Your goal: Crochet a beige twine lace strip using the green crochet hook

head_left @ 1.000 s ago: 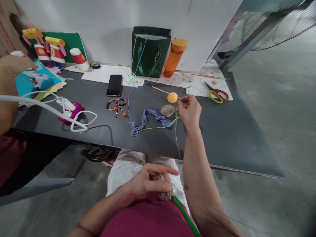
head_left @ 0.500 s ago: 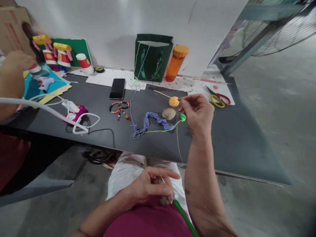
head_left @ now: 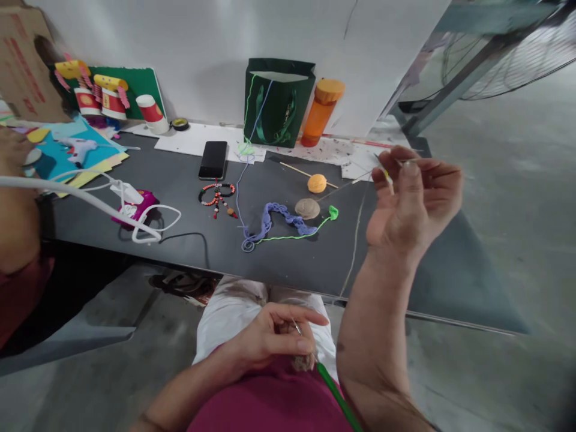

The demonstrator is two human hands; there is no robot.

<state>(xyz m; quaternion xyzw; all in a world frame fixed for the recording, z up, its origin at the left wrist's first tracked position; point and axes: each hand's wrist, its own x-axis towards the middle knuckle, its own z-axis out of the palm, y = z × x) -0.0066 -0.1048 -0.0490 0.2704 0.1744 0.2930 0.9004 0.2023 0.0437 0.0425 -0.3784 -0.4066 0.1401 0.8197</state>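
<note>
Over my lap, my left hand (head_left: 281, 336) is closed on a crochet hook (head_left: 336, 393) with a green handle and a metal tip. A small beige crocheted piece (head_left: 302, 362) shows under its fingers. My right hand (head_left: 416, 201) is raised over the right part of the table, thumb and forefinger pinching a strand of beige yarn (head_left: 357, 237). One length of it reaches back to the beige yarn ball (head_left: 307, 209); another drops past the table edge toward my lap. Beside that ball lie a yellow ball on a stick (head_left: 317, 183) and a blue crocheted strip (head_left: 279, 210) with green yarn.
A phone (head_left: 213, 160), a bead bracelet (head_left: 217, 194) and a magenta device (head_left: 141, 207) with a white cable lie on the table (head_left: 270, 270). Behind stand a green paper bag (head_left: 276, 114) and an orange bottle (head_left: 320, 114). Another person's arm (head_left: 18, 198) is at left.
My right hand has moved right and slightly up from beside the yellow ball, drawing the beige yarn along. The left hand has stayed put. The other person's hand has shifted left and down.
</note>
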